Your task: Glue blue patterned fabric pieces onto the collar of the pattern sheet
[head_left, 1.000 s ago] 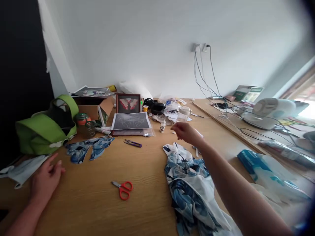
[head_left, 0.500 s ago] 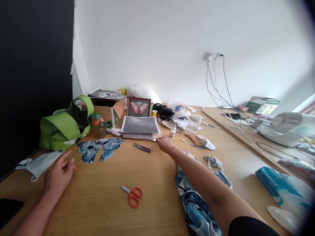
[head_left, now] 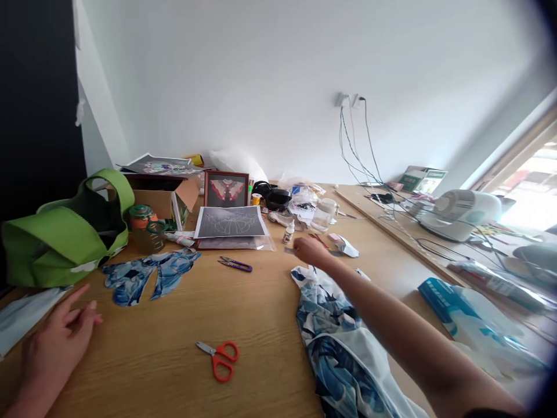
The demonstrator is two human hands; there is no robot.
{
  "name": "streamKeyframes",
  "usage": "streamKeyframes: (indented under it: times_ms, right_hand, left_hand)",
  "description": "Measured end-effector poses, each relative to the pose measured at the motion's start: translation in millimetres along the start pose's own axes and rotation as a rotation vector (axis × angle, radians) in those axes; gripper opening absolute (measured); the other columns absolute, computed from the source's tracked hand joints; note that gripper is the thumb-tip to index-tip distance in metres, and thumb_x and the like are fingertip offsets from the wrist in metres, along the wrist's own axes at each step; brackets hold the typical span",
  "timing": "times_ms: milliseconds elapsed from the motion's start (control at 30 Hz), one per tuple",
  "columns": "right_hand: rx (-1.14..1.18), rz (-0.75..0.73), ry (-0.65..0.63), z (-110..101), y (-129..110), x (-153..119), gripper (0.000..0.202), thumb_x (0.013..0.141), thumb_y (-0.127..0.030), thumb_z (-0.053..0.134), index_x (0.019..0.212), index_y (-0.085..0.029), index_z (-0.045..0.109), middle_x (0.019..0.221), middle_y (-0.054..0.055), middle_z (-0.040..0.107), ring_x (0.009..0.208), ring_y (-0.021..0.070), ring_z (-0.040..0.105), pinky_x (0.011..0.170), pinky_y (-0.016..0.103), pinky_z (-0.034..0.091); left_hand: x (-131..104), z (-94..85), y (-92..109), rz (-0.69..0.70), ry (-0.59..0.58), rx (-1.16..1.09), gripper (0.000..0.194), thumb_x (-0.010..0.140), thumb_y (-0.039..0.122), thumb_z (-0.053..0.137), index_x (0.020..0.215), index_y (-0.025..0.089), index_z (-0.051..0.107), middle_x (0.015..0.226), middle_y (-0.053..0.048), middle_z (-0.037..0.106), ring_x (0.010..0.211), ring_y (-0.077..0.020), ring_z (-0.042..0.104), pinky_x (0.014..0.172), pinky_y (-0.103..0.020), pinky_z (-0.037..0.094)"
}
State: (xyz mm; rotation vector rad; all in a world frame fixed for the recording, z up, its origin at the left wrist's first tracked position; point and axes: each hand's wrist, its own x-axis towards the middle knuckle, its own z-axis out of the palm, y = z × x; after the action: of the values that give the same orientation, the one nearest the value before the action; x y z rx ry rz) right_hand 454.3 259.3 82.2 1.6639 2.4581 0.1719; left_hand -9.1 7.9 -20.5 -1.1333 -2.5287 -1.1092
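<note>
Since half a second ago, your right hand (head_left: 312, 252) has shifted from the left of the small bottle (head_left: 288, 234) to its right. Nearest you on the desk (head_left: 261, 319), the red-handled scissors (head_left: 223, 357) lie parted a little from the bunched blue-and-white fabric (head_left: 337, 348). Your left hand (head_left: 58, 342) is loosely spread, index finger extended, with nothing visible in it, near the white cloth (head_left: 24, 319). Beyond it lie the cut blue pieces (head_left: 174, 274), with the purple snips (head_left: 235, 265) to their right. Past the bunched fabric, your right hand is curled narrow; a thin grey strip (head_left: 337, 253) shows either side of it, but you can't tell whether it's gripped. Farther back, the printed sheet (head_left: 232, 222) lies before the framed picture (head_left: 226, 190).
</note>
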Motion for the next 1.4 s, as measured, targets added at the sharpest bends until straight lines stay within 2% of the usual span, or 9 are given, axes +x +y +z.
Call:
streamKeyframes:
  times_ms: [167,333,433,567,733,833,967,1100,1400]
  right_hand:
    - [-0.059,0.225,0.074,5,69,-33,0.028,0.087,-0.014,0.047,0.105,-0.012,0.068,0.102,0.025,0.069,0.091,0.0354,0.068,0.069,0.042,0.051]
    - [-0.035,0.194,0.038,34,79,-38,0.014,0.080,-0.016,0.058,0.079,-0.021,0.071,0.094,0.017,0.072,0.087,0.0334,0.069,0.066,0.039,0.051]
    - [-0.023,0.143,0.067,30,64,-28,0.014,0.083,-0.024,0.058,0.078,-0.021,0.071,0.091,0.016,0.073,0.089,0.0336,0.068,0.068,0.040,0.050]
    - [0.031,0.028,0.124,-4,31,-10,0.024,0.086,-0.037,0.056,0.092,-0.022,0.073,0.100,0.014,0.073,0.092,0.0323,0.068,0.071,0.039,0.049]
    - [0.362,-0.126,0.234,-54,-40,-15,0.036,0.087,-0.047,0.050,0.100,-0.021,0.072,0.076,0.009,0.074,0.073,0.0272,0.069,0.064,0.034,0.047]
    - [0.621,-0.217,0.208,-64,-82,-25,0.037,0.086,-0.046,0.050,0.101,-0.020,0.071,0.069,0.007,0.073,0.065,0.0239,0.069,0.059,0.031,0.047]
    - [0.925,-0.216,0.178,-44,-119,-23,0.031,0.084,-0.043,0.051,0.094,-0.019,0.069,0.068,0.007,0.072,0.063,0.0224,0.069,0.060,0.030,0.050]
    - [1.120,-0.068,0.227,-6,-131,-12,0.032,0.081,-0.047,0.052,0.085,-0.019,0.066,0.063,0.007,0.071,0.058,0.0230,0.068,0.058,0.031,0.051]
    - [0.998,0.226,0.422,57,-125,3,0.041,0.081,-0.052,0.045,0.089,-0.019,0.067,0.065,0.007,0.069,0.065,0.0268,0.066,0.060,0.034,0.043]
  left_hand:
    - [0,-10.3,14,-0.032,-0.119,-0.139,0.058,0.079,0.043,0.047,0.130,0.017,0.053,0.060,0.001,0.069,0.063,-0.0207,0.068,0.061,-0.027,0.047]
    - [-2,-12.7,16,-0.007,-0.070,-0.127,0.051,0.080,0.043,0.048,0.125,0.020,0.057,0.060,0.001,0.069,0.065,-0.0215,0.070,0.060,-0.026,0.048]
    - [-4,-11.1,13,0.012,-0.068,-0.149,0.052,0.081,0.043,0.047,0.126,0.018,0.056,0.059,0.001,0.068,0.063,-0.0216,0.069,0.061,-0.028,0.049]
    - [-7,-12.5,15,0.011,-0.077,-0.210,0.055,0.084,0.043,0.046,0.131,0.015,0.053,0.060,0.000,0.067,0.066,-0.0233,0.069,0.069,-0.033,0.050]
    - [-8,-16.0,16,-0.018,-0.064,-0.192,0.053,0.087,0.038,0.044,0.133,0.013,0.051,0.061,-0.001,0.066,0.067,-0.0227,0.069,0.073,-0.034,0.049]
    - [-8,-16.4,14,-0.024,-0.052,-0.205,0.051,0.089,0.036,0.043,0.132,0.011,0.051,0.059,-0.001,0.065,0.065,-0.0219,0.068,0.071,-0.034,0.049]
    - [-6,-15.8,11,-0.009,-0.048,-0.246,0.050,0.089,0.036,0.043,0.131,0.010,0.052,0.058,-0.001,0.066,0.062,-0.0214,0.067,0.069,-0.033,0.049]
    - [-6,-14.7,9,0.000,-0.038,-0.281,0.050,0.089,0.037,0.045,0.130,0.010,0.052,0.057,-0.001,0.065,0.061,-0.0217,0.067,0.068,-0.033,0.049]
    - [-7,-9.8,7,-0.005,-0.014,-0.301,0.051,0.090,0.041,0.044,0.130,0.011,0.052,0.056,0.001,0.062,0.057,-0.0185,0.066,0.068,-0.030,0.051]
